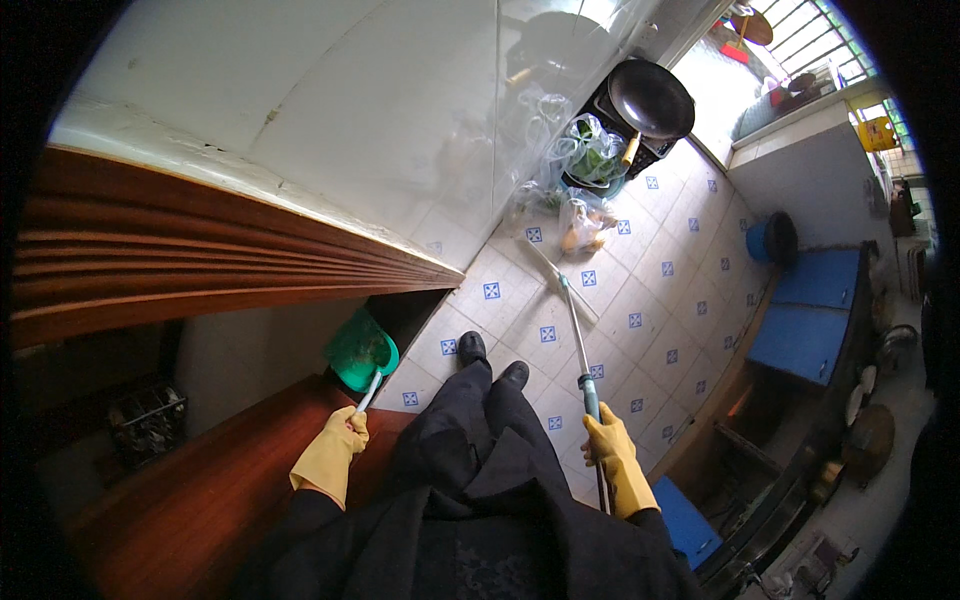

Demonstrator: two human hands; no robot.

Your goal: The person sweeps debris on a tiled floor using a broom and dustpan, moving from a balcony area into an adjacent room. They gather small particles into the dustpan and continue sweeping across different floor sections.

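My left hand [334, 450], in a yellow rubber glove, is closed around the pale handle of a green plastic dustpan [365, 367]. Some debris seems to lie in the pan, left of my feet. In a matching glove, my right hand [611, 454] grips the pole of a long-handled floor squeegee [576, 322]. Its narrow straight head crosses the tiled floor [517, 330] ahead of my shoes, close to a clear plastic bag [585, 221] with orange-brown contents.
Along the wall ahead are a bag of green vegetables [596, 154] and a black wok [651, 97] on a dark crate. A blue bucket [761, 238] stands near blue cabinet doors [791, 341] at the right. A wooden door frame [225, 255] juts in from the left.
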